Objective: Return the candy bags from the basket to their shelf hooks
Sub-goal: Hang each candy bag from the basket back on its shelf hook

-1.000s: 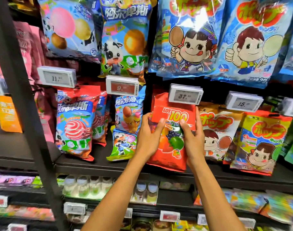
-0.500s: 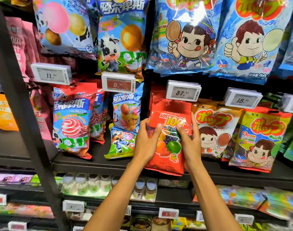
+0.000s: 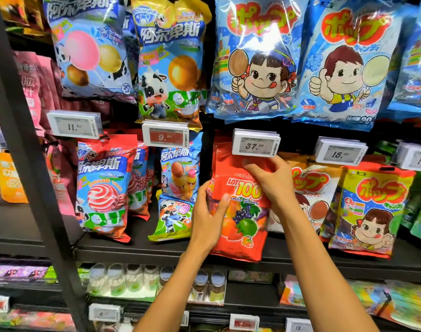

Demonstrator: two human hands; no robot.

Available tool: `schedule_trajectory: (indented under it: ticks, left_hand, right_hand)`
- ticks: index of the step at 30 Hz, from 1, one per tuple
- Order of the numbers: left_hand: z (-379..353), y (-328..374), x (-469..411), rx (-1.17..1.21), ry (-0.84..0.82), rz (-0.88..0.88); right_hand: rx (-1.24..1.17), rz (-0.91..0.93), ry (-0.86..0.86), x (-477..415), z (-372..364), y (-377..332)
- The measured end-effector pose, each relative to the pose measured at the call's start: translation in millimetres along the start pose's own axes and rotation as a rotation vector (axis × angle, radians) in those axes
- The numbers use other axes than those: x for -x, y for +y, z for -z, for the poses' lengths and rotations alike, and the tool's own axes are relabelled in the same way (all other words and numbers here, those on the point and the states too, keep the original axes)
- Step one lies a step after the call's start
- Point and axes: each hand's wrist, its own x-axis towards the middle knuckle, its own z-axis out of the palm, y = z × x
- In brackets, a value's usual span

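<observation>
**Left grip** [image 3: 210, 216]: closed on the left edge of the red candy bag [image 3: 243, 226], with the thumb laid across the front and the fingers hidden behind.

**Right grip** [image 3: 274, 180]: curled over the bag's upper part, which appears to be pinched (the fingertip contact is partly lost against the foil).

**Bag:** held upright between the two grips. Its top is just under the price tag [image 3: 256, 146] above the right grip, and its bottom edge is near the shelf ledge [image 3: 132, 250] below both.

**Hook:** not seen. It is presumed to lie behind that tag.

**Surroundings:**
- A small green lollipop bag [image 3: 173, 219] stands close to the left of the left grip.
- A cartoon-child bag [image 3: 319, 207] hangs just beside the right grip, on its right.
- The basket is out of view.

**Step judged in hand:** hanging this bag.

**Next move:** the header hole is to be raised to the hook's tip, threaded on and pushed back. Alignment will have to be found largely by feel, since the tag blocks the view.
</observation>
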Motion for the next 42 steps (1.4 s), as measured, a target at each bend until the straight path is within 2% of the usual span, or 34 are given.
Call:
schedule_trajectory:
  ticks: [5,10,19,29,38,42]
  left_hand:
    - [1.0,15.2,-12.6,-0.044,0.004,-0.070]
    - [3.1,14.5,-17.9,-0.055,-0.016,-0.072]
    - [1.8,15.1,-18.7,-0.036,-0.054,-0.015]
    - [1.3,9.6,-16.2,0.002,-0.080,0.042]
    - [2.1,-1.0,-19.8,0.042,-0.108,0.081]
    - [-0.2,-9.0,-25.2,0.030,-0.136,0.128]
  right_hand:
    - [-0.171,-0.061,0.020,-10.2,-1.6,-9.5]
    - [-0.229,-0.175,0.036,-17.1,-5.4,-10.1]
    - [-0.274,-0.263,0.001,-20.2,-4.9,-13.5]
    - [-0.199,-0.278,-0.026,-21.6,-2.6,-9.0]
    - [-0.258,-0.321,-0.009,-23.4,-4.4,-6.6]
    - [-0.232,-0.258,0.011,-23.2,-6.6,-4.2]
